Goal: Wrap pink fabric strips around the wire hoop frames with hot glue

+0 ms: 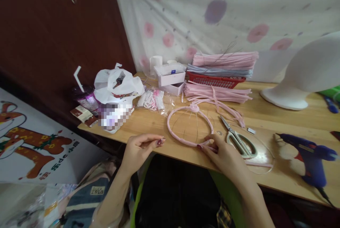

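A pink-wrapped hoop (pixel 170 129) lies at the table's front edge, with a pink coiled knot (pixel 194 108) at its top and thin wires crossing its middle. My right hand (pixel 221 152) pinches the hoop's lower right side between thumb and fingers. Left of the hoop and apart from it, my left hand (pixel 140 150) has thumb and fingertips pressed together; whatever may be between them is too small to make out. Scissors with pale green handles (pixel 240 143) rest just beyond my right hand. Pink fuzzy stems (pixel 228 109) stretch behind the hoop.
A blue glue gun (pixel 309 153) lies at right, near a white foam head (pixel 292 79). Bundled stems (pixel 217 91) and a red basket (pixel 212 79) stand behind. White boxes (pixel 171 77), bagged beads (pixel 152 98), a plastic bag (pixel 117 83) and a cup (pixel 86 98) occupy the left.
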Demonstrator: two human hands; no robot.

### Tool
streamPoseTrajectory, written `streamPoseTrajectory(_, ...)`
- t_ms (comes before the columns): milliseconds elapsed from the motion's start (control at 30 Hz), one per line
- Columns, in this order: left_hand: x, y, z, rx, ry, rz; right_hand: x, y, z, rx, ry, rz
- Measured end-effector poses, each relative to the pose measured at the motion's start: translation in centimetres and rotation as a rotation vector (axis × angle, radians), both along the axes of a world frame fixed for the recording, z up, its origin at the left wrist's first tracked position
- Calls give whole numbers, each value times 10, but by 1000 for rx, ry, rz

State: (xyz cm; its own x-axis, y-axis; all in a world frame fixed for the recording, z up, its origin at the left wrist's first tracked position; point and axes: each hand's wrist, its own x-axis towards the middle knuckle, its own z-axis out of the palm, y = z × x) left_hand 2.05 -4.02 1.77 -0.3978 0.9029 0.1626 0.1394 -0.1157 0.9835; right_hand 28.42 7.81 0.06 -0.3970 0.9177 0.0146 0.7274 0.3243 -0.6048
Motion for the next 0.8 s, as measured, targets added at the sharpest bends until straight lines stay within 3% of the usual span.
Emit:
streamPoseTrajectory(333, -19, -13, 3, -104, 139, 169, -3, -1, 6, 13, 19, 25)
streamPoseTrajectory(533, -39, -25, 5, -232, 355, 138, -4, -1, 6, 1, 35, 20)
streamPoseTrajectory(800, -39, -30, 3, -327, 684, 112, -4, -4, 9, -26, 45, 2)
